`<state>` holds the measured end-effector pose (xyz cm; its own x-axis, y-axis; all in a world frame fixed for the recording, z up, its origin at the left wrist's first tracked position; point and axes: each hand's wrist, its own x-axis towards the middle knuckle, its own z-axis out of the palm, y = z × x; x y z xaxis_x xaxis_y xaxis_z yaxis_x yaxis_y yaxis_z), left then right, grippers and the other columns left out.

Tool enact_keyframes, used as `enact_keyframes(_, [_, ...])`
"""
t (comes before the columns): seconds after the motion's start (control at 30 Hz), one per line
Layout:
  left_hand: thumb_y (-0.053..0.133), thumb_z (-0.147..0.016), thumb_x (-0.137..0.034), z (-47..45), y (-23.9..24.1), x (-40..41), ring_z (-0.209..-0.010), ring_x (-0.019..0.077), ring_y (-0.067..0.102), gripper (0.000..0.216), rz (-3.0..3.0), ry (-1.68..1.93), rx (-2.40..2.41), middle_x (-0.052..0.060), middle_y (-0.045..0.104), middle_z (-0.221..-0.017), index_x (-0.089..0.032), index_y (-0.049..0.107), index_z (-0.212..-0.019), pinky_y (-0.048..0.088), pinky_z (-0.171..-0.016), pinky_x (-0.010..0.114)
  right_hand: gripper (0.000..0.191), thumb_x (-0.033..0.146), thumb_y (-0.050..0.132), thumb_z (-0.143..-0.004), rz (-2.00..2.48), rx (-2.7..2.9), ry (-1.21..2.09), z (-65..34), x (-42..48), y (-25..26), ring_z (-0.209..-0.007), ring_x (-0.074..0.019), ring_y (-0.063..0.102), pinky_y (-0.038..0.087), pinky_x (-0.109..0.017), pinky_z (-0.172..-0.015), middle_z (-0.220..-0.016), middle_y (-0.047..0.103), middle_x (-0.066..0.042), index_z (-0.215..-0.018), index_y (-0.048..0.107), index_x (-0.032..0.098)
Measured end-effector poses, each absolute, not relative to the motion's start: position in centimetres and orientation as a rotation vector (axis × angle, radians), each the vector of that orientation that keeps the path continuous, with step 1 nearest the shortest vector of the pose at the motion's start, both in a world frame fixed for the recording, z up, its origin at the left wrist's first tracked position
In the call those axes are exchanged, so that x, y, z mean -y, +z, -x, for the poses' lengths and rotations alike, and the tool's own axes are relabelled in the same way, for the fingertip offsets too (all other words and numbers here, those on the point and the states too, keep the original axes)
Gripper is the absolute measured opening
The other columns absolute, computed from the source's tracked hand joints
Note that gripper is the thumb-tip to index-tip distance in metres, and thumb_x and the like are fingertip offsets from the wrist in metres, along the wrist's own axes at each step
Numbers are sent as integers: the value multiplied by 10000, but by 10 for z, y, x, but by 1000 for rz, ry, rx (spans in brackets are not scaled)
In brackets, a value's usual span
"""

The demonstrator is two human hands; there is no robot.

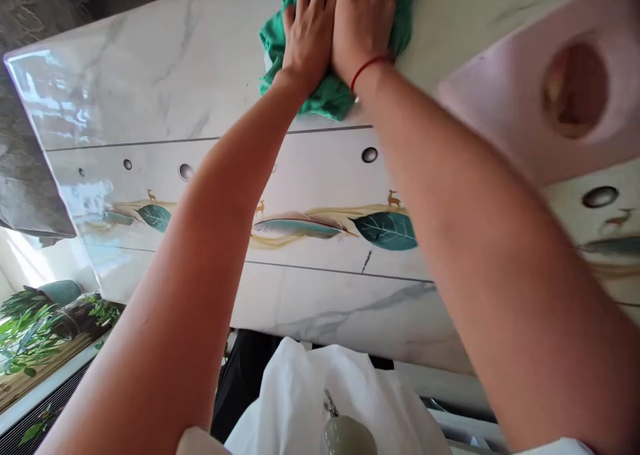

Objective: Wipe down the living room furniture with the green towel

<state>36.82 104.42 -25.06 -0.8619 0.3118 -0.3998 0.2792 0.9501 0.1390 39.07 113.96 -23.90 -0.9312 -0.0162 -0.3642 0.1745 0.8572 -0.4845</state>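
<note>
A crumpled green cloth [327, 101] lies on a glossy, marble-patterned tabletop [165, 61] at the top of the head view. Flat on the cloth presses my left hand [311, 38], its fingers stretched out and slightly apart. Right beside it and touching it, my right hand [361, 31] bears down on the same cloth with its fingers curled into it. The fingertips are partly hidden by the cloth and the frame's upper edge. A red cord bracelet [370, 67] circles my right wrist. Both arms reach straight forward over the table.
A pink tissue box [510, 101] with an oval opening stands on the right. Leaf and deer prints [385, 230] decorate the table's middle band. Potted plants [30, 328] stand at the lower left, beyond the table's left edge. Grey fabric [30, 128] borders that side.
</note>
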Motion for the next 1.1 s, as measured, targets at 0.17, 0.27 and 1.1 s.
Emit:
enact_keyframes(0.17, [306, -1112, -246, -509, -185, -1027, -1455, 336, 435, 518, -474, 17, -2559, 174, 475, -1596, -187, 514, -1583, 471, -1186, 565, 520, 173, 153, -1175, -222, -2548, -710, -530, -1123, -184, -1231, -226, 681, 502, -347, -1015, -1386, 602, -212, -1500, 508, -23])
enact_keyframes(0.27, [309, -1094, -232, -603, -167, -1019, -1426, 342, 466, 514, -463, -11, -2449, 201, 483, -1581, -162, 540, -1548, 473, -1168, 551, 444, 176, 258, -1155, -219, -2517, -702, -627, -1115, -171, -1009, -173, 687, 505, -274, -878, -1275, 641, -208, -1408, 597, 39])
enact_keyframes(1.1, [410, -1078, -225, -652, -186, -1004, -1526, 276, 432, 571, -107, 116, -2524, 165, 455, -1660, -219, 452, -1647, 428, -1285, 491, 505, 160, 381, -1118, 105, -2507, -730, -642, -1117, -185, -1130, -260, 640, 507, -334, -900, -1295, 652, -206, -1591, 556, 136])
